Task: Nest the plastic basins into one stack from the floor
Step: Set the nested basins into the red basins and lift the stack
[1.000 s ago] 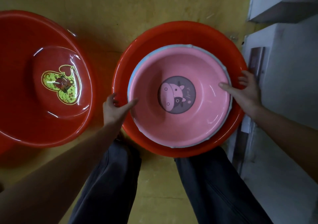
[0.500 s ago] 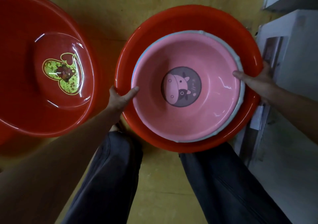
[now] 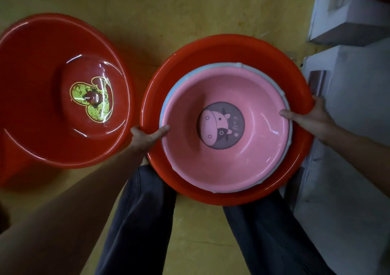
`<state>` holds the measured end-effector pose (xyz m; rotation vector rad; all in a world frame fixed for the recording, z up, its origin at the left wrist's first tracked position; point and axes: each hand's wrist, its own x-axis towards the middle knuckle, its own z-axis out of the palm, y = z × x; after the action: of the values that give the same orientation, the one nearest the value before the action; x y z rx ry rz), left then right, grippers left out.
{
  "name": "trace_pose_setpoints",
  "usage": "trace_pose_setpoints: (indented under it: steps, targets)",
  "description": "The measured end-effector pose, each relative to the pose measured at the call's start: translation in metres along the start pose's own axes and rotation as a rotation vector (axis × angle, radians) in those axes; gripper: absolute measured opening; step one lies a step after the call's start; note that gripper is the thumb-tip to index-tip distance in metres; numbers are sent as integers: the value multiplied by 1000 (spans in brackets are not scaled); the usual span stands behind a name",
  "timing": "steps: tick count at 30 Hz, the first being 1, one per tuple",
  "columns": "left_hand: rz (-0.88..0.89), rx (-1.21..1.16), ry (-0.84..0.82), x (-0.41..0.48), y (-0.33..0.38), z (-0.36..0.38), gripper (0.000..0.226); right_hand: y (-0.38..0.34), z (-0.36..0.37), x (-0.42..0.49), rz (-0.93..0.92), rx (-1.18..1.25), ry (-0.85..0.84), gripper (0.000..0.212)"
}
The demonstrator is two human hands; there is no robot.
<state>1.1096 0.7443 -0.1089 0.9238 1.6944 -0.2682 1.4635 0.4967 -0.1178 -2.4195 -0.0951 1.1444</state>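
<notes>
centre-right: glossy round pink basin (image 3: 249, 97), cow print, nested in pale blue basin (image 3: 290, 131) (only rim shows) inside red basin (image 3: 211, 53) | left hand (image 3: 145, 138), right hand (image 3: 312, 120) clasp red rim, thumbs on pink | left: second red basin (image 3: 42, 74), edge cut off
</notes>
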Motion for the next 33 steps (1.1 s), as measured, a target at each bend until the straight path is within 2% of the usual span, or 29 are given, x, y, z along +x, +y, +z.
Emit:
trace_pose_setpoints:
  steps: [4,10,19,27,33]
  targets:
    - [3,-55,47,-48,5,-24,101,-27,-19,-33,-17,-47,26,136]
    - [-40,-154,55,-98,8,-70,101,-81,-35,-81,-39,-94,6,133]
    - [-80,-176,105,-105,-2,-167,108,-176,17,-129,-172,-156,-22,111]
    - [-118,-205,127,-89,-9,-267,119,-256,97,-150,-189,-238,-93,134]
    - [-102,-271,140,-82,-12,-334,144,-315,157,-170,-210,-258,-111,146]
